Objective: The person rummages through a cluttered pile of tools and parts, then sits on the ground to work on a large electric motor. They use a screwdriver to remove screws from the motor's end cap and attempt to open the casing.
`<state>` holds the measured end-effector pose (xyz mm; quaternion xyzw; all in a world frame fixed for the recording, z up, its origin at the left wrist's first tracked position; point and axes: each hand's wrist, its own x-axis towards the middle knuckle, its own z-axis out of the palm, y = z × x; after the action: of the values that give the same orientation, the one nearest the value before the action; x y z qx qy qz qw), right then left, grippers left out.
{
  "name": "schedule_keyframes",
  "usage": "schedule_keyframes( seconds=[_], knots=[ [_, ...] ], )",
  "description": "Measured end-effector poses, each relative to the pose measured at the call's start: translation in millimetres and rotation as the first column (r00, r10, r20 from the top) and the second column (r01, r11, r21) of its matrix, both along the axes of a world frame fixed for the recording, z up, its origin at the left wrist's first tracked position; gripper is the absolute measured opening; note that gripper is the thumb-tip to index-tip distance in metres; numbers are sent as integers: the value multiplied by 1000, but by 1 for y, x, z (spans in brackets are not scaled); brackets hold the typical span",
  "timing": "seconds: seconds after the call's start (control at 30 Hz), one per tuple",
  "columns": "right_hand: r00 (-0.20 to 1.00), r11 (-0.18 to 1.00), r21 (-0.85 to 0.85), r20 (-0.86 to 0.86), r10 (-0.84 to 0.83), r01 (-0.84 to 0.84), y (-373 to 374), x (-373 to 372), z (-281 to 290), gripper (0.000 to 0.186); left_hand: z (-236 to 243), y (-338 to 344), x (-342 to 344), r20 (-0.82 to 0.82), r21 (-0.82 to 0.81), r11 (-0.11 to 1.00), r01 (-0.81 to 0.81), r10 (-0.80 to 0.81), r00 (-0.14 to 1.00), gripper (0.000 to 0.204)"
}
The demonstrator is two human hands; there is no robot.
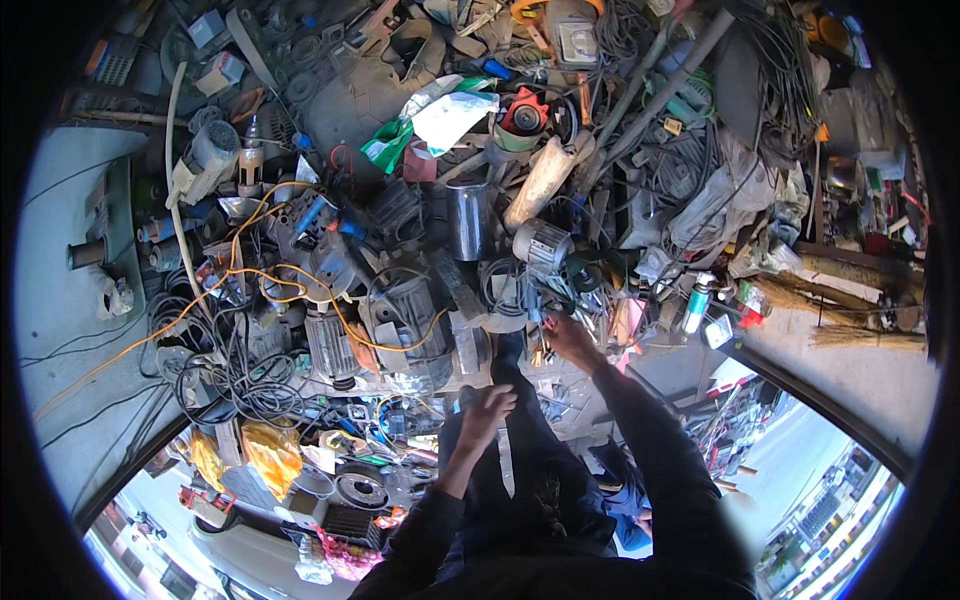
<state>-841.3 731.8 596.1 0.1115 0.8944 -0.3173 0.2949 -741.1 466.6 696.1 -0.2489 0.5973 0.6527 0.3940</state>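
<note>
My left hand (487, 412) hangs over my lap, its fingers loosely bent and a little apart, with nothing visible in them. My right hand (572, 343) reaches farther forward, to a crowded spot of slim hand tools (586, 293). Its fingers are drawn together at their tips; whatever lies between them is too small to make out. Just beyond that hand lies a grey finned electric motor (542, 246). A shiny metal cylinder (468, 220) stands to its left. Closer to my left hand is a larger finned motor housing (408, 322).
Orange cable (290, 268) and tangled black wires (255, 370) spread across the left. A white and green plastic bag (450, 122) lies at the back, beside a pale tube (540, 182). On the right are a spray can (697, 303) and a straw broom (865, 338).
</note>
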Motion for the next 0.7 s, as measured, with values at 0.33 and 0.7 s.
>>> schedule_keyframes(
  seconds=[0.33,0.7],
  knots=[
    [1000,981,189,5,-30,29,-12,-209,-12,73,22,137,-61,-671,-264,789,554,-564,482,40],
    [998,970,234,35,52,-59,-143,-355,-151,104,-38,103,-84,-622,-476,739,477,-666,412,31]
  ],
)
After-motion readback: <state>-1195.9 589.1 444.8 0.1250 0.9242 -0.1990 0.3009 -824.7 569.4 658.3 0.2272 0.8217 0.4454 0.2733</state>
